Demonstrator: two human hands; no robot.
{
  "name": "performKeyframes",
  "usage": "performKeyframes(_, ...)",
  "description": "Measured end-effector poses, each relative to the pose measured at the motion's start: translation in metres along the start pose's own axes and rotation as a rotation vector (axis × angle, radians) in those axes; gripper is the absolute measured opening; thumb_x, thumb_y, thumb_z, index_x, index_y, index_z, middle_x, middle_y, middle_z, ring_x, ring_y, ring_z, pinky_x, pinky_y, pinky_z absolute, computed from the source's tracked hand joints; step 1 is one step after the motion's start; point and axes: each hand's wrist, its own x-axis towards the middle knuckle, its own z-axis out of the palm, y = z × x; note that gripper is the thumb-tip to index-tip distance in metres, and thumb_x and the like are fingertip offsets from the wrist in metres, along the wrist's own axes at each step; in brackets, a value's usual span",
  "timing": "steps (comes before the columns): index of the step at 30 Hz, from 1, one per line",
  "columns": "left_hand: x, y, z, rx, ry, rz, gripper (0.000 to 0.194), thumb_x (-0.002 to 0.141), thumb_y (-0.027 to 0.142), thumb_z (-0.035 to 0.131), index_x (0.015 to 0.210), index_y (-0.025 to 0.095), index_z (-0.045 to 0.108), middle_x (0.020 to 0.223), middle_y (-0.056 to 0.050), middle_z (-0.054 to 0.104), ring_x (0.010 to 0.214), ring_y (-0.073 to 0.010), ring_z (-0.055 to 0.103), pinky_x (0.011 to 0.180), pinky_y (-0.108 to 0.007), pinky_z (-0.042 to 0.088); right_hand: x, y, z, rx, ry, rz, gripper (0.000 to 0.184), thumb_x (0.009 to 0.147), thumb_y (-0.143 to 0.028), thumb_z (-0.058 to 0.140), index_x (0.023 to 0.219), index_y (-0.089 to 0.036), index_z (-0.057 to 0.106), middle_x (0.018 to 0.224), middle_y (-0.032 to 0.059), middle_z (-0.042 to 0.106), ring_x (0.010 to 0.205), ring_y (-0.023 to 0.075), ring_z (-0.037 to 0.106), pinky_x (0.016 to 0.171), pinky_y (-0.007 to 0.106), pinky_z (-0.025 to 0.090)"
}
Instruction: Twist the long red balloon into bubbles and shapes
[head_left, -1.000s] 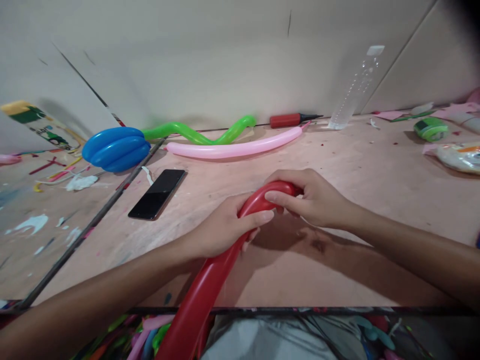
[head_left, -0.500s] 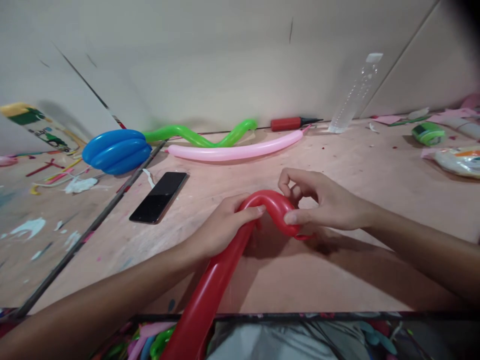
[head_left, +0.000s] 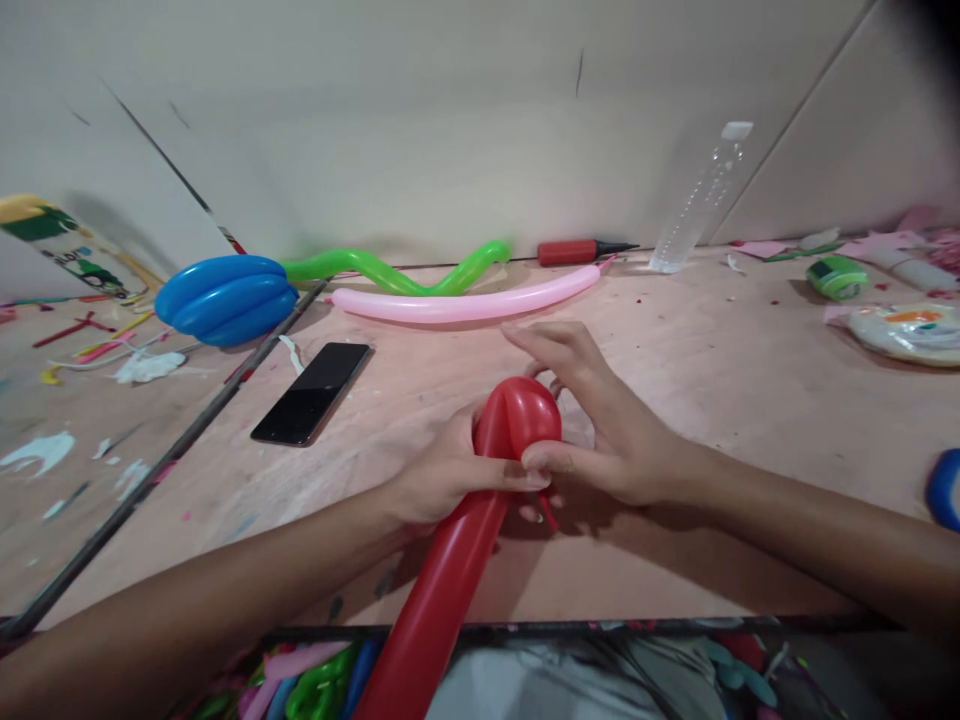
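Observation:
A long red modelling balloon (head_left: 454,570) runs from the lower edge of the view up to the middle of the table, its far end folded back on itself. My left hand (head_left: 442,470) is wrapped round the balloon just below the fold, thumb across the front. My right hand (head_left: 615,430) presses its thumb on the folded tip, with the index finger raised and stretched out beyond the bend. The red knotted tail dangles beneath the two thumbs. Some fingertips of both hands are hidden behind the balloon.
A black phone (head_left: 313,393) lies left of my hands. Behind are a bundled blue balloon (head_left: 229,300), a wavy green balloon (head_left: 375,275), a pink balloon (head_left: 465,306), a red hand pump (head_left: 570,252) and a clear bottle (head_left: 694,205). A green tape measure-like object (head_left: 836,278) sits right.
The balloon's end has been bent further back against its own length. My right hand has moved left, close to my left thumb, and its index finger has straightened.

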Motion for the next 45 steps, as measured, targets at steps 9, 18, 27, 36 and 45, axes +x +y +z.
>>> performKeyframes(9,0.0,0.009,-0.002,0.184,-0.172,-0.158,0.016,0.071,0.008,0.081,0.086,0.011,0.078,0.075,-0.007,0.076,0.059,-0.0124,0.066,0.056,-0.022,0.056,0.012,-0.035,-0.034,-0.305,-0.52,-0.136,0.052,0.089,-0.024,0.072,0.139,-0.026,0.06,0.131,0.0086,0.068,0.115,0.0256,0.063,0.095,0.04,0.052)
performKeyframes(18,0.015,0.001,-0.004,0.159,-0.116,-0.096,0.021,0.058,-0.001,0.077,0.072,0.013,0.071,0.069,0.001,0.072,0.064,-0.0157,0.069,0.066,-0.029,0.059,0.008,-0.046,-0.008,-0.92,-0.406,-0.341,0.021,0.092,-0.013,0.061,0.111,-0.012,0.07,0.095,0.0092,0.072,0.083,0.0275,0.061,0.067,0.041,0.04)
performKeyframes(27,0.011,0.003,-0.008,0.211,-0.072,-0.149,0.015,0.063,-0.001,0.07,0.072,0.011,0.069,0.07,-0.003,0.073,0.059,-0.0119,0.065,0.06,-0.023,0.054,0.013,-0.052,-0.009,-0.962,-0.408,-0.333,0.017,0.093,-0.013,0.057,0.105,-0.015,0.068,0.091,0.0092,0.069,0.081,0.028,0.059,0.067,0.041,0.038)
performKeyframes(36,0.0,0.005,-0.004,0.105,-0.219,-0.157,0.035,0.069,0.013,0.087,0.1,0.014,0.071,0.092,-0.007,0.077,0.079,-0.017,0.072,0.078,-0.031,0.059,0.01,-0.027,-0.01,-0.901,-0.477,-0.402,0.026,0.098,-0.018,0.057,0.12,-0.007,0.067,0.113,0.0135,0.07,0.102,0.0307,0.06,0.095,0.046,0.046)
performKeyframes(45,0.005,0.001,-0.003,0.14,-0.18,-0.152,0.019,0.083,0.025,0.081,0.093,0.012,0.072,0.084,-0.007,0.075,0.072,-0.0147,0.069,0.071,-0.027,0.055,0.007,-0.028,-0.012,-0.896,-0.455,-0.307,0.024,0.095,-0.017,0.064,0.117,-0.007,0.068,0.111,0.0158,0.073,0.095,0.0284,0.064,0.088,0.043,0.046)
